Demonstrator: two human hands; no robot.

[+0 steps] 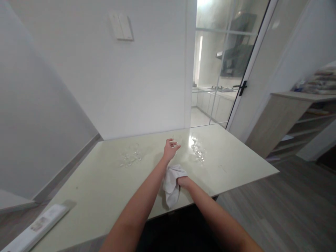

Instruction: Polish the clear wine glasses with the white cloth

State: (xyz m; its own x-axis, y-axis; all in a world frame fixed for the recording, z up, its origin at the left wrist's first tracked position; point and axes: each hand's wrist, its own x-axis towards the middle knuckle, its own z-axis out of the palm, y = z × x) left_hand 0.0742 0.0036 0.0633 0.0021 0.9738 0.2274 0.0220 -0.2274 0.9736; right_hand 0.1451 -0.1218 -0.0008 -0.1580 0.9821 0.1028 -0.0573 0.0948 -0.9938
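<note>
The left hand (170, 148) reaches to the far middle of the pale glossy table (110, 189), its fingers curled around a small clear drinking glass (176, 140). The right hand (183, 182), nearer, grips a crumpled white cloth (171, 185) that hangs over the near edge. Clusters of clear glasses stand at far left (130, 156) and far right (198, 148). A long white box (35, 229) lies near left.
</note>
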